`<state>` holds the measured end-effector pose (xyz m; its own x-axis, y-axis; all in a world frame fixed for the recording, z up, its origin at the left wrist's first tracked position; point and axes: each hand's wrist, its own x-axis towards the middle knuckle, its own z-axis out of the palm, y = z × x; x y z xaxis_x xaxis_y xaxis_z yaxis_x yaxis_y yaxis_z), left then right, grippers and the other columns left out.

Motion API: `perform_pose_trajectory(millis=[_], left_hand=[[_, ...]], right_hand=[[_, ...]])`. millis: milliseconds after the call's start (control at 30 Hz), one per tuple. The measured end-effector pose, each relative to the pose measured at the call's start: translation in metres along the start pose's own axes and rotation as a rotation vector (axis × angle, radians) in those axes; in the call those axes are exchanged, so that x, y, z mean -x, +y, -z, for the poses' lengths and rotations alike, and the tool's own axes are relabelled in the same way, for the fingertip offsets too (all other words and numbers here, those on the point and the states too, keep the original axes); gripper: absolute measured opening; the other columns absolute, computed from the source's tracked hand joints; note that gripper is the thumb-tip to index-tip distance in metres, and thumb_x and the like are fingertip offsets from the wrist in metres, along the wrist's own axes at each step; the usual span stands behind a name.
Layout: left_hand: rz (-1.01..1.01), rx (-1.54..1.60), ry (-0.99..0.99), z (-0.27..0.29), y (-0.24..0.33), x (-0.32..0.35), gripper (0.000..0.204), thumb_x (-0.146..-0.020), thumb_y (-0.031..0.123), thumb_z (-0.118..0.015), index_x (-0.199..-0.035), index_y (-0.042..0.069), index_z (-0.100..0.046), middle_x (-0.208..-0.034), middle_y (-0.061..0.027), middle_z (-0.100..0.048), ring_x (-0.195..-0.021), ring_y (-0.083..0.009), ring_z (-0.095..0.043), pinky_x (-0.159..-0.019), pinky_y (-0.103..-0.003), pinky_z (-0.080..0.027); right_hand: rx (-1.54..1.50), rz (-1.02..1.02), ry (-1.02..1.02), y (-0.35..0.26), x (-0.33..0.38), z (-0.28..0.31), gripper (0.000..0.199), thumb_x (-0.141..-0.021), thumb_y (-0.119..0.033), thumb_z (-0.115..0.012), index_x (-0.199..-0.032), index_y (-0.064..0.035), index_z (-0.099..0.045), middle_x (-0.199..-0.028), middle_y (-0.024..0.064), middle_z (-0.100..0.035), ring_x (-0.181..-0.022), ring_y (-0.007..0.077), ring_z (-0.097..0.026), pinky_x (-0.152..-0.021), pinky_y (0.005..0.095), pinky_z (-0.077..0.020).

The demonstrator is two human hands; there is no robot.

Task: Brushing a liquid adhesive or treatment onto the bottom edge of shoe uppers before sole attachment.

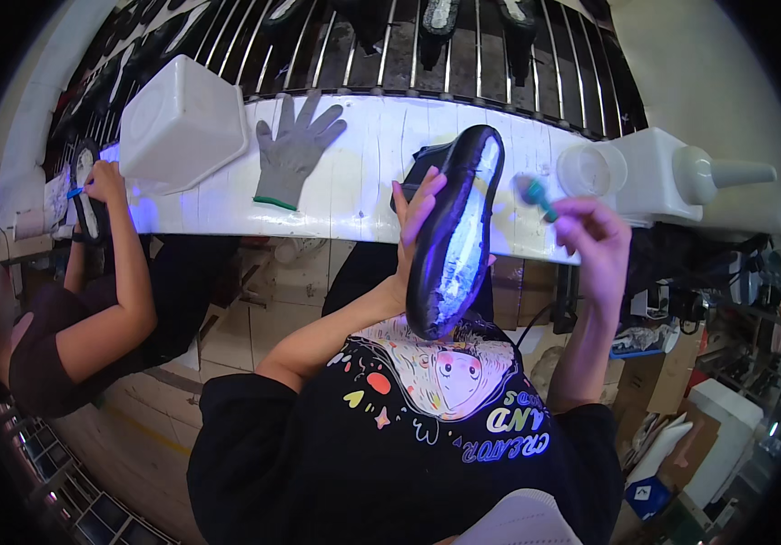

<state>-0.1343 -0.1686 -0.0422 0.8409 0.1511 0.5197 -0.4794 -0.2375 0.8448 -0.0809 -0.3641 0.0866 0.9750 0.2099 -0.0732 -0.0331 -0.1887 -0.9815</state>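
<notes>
My left hand (411,238) grips a black boot (427,245) from its left side, holding it sole up and tilted over the table's near edge. The long underside carries a whitish, shiny strip that glows bluish. In my right hand (596,238), to the right of the boot, a small brush (534,193) with a green handle is pinched between thumb and fingers. Its blurred head points toward the boot, apart from it. Beyond the brush, a round translucent tub (593,171) stands on the white table (381,195).
A grey glove (298,154) with green cuff lies left of the boot, beside a white plastic container (177,127). A white jug with a spout (658,173) is at right. Behind runs a barred rack (463,68) with more footwear. At far left, a co-worker's hand (105,182) works on another shoe (88,204).
</notes>
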Motion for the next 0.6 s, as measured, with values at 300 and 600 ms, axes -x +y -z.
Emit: perform_pose_trajectory(millis=[300, 600], left_hand=[[-0.240, -0.098, 0.129, -0.009, -0.011, 0.000, 0.087, -0.072, 0.028, -0.079, -0.137, 0.009, -0.025, -0.136, -0.0247, -0.040, -0.131, -0.0419, -0.037, -0.108, -0.062, 0.006], [-0.271, -0.145, 0.071, -0.005, -0.011, 0.004, 0.089, -0.071, 0.027, -0.081, -0.136, 0.009, -0.023, -0.137, -0.0238, -0.038, -0.131, -0.0423, -0.036, -0.108, -0.063, 0.004]], right_hand=[[0.161, 0.230, -0.186, -0.001, 0.031, -0.038, 0.015, -0.071, 0.001, -0.075, -0.085, 0.0022, -0.070, -0.083, 0.0101, -0.066, -0.073, 0.0146, -0.062, -0.065, 0.0240, -0.0471], [0.220, 0.106, 0.019, 0.025, 0.010, -0.030, 0.010, -0.078, -0.005, -0.073, -0.082, 0.0024, -0.068, -0.073, 0.0037, -0.063, -0.059, 0.0061, -0.046, -0.053, 0.0213, -0.0345]])
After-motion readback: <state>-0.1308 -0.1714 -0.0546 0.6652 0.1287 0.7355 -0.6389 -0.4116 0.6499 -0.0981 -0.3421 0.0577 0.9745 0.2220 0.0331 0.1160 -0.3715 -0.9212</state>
